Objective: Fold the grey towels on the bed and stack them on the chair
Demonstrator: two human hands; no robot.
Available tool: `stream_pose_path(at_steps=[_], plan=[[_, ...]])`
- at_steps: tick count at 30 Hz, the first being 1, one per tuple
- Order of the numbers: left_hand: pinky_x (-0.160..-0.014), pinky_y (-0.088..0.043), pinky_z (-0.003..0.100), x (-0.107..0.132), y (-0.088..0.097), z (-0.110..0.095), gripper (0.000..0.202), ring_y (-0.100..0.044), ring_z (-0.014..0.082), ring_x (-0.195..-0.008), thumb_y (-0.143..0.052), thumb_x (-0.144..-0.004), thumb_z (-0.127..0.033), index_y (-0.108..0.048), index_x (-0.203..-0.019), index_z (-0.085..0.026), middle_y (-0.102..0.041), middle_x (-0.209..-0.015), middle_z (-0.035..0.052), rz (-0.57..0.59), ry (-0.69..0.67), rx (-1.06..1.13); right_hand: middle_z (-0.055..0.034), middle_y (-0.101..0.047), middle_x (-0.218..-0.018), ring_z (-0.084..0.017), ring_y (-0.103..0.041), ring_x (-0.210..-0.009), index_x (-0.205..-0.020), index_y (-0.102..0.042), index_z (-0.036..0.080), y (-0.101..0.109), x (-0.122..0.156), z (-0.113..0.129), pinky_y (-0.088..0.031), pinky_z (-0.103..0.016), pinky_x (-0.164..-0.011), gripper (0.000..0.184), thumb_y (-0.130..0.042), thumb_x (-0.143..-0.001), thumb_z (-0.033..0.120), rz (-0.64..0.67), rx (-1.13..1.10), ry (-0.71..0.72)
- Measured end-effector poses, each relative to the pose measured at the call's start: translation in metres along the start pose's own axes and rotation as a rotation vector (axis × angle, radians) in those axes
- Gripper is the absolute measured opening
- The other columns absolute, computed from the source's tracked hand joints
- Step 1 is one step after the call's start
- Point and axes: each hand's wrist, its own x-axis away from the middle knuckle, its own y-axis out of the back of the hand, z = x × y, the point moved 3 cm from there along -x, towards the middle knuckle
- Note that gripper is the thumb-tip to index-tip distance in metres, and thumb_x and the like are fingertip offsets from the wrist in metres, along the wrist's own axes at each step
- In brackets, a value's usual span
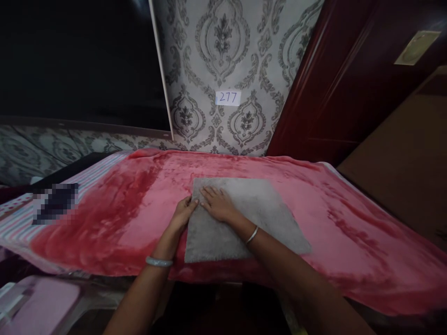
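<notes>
A grey, fuzzy rectangular cloth (pixel 251 223) lies flat on a pink and red plush blanket (pixel 146 228). At the cloth's left edge, my left hand (pixel 183 211) grips the border, thumb on top and the other fingers partly hidden. My right hand (pixel 218 204) rests palm down on the cloth's upper left part, its fingers stretched out and pointing up and left. A bangle circles each wrist.
Behind the blanket stands a patterned wall with a paper label (pixel 228 98) reading 277. A large dark screen (pixel 80 65) is at left, a dark red door (pixel 335 74) and brown panel (pixel 401 167) at right. A pink stool (pixel 52 302) stands at lower left.
</notes>
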Motion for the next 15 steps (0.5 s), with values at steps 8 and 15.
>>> stream_pose_path(at_steps=[8, 15], plan=[[-0.059, -0.051, 0.029, 0.004, 0.001, 0.0, 0.058, -0.068, 0.0222, -0.067, -0.089, -0.054, -0.048, -0.072, -0.098, -0.013, -0.074, -0.075, 0.0067, 0.003, 0.035, 0.032, -0.0097, -0.028, -0.169, -0.028, -0.026, -0.155, -0.16, -0.038, 0.025, 0.03, 0.034, -0.104, -0.023, -0.054, -0.123, 0.056, -0.033, -0.108, 0.045, -0.024, 0.128, -0.387], [-0.058, -0.051, 0.028, 0.006, -0.002, -0.006, 0.058, -0.068, 0.0228, -0.067, -0.091, -0.051, -0.047, -0.073, -0.093, -0.012, -0.074, -0.075, 0.0086, -0.025, 0.055, 0.066, -0.0158, -0.03, -0.167, -0.035, -0.025, -0.155, -0.159, -0.039, 0.021, 0.048, 0.07, -0.123, -0.025, -0.065, -0.119, 0.057, -0.034, -0.108, 0.043, -0.077, 0.137, -0.635]])
